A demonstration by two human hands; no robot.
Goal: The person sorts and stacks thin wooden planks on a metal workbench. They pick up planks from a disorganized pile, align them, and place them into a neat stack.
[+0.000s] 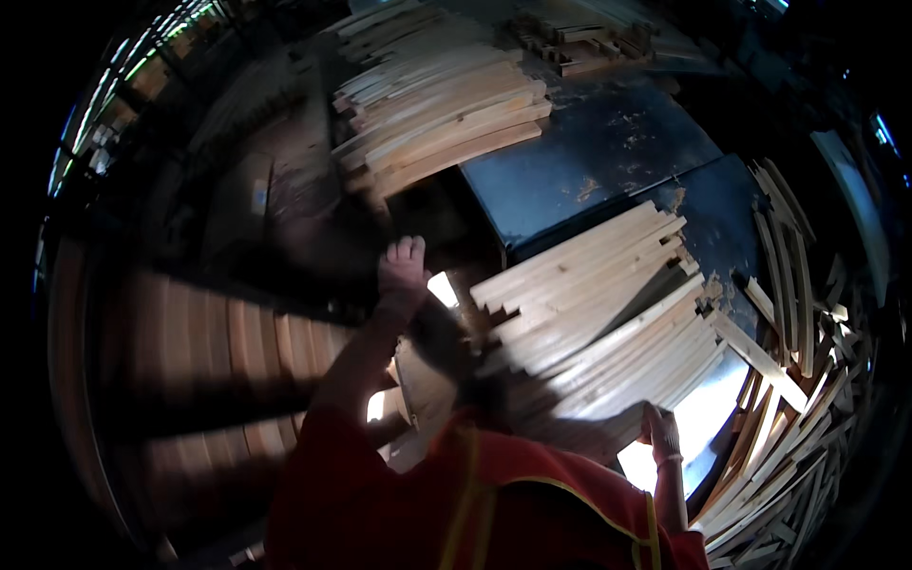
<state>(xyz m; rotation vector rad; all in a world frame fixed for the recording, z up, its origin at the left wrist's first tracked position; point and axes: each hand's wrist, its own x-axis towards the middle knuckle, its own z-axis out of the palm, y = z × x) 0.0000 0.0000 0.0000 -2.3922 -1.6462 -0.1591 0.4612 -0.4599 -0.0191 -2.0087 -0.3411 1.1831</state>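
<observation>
Wooden strips [579, 285]: near batch laid out side by side, ends uneven; progress partial, by judgement

Left: reddish-brown boards [209, 328] in two rows, blurred and in shade. No sign that they have a part in the work in hand.

Left of centre: left hand [406, 268], arm stretched forward, fingers curled. Cannot tell whether it grips anything; the ground around it is too dark.

Centre, far side: stack of pale strips [446, 114], roughly parallel, ends staggered. Reads as a gathered lot; whether finished or waiting cannot be told.

Centre to right, near side: the strips named above lie on the dark surface [589, 142], close together except for one dark wedge-shaped gap. Laying side by side looks mostly done; closing the gap and evening the ends look undone.

Right: right hand [660, 432] at the near edge of this batch, fingers bent down. Contact likely; a pinch on one strip cannot be confirmed.

Far right: single slanting strip [760, 361] runs from the batch toward a tangled heap of thin strips [788, 465]. Heap unsorted; whether offcuts or stock, cannot tell.
</observation>
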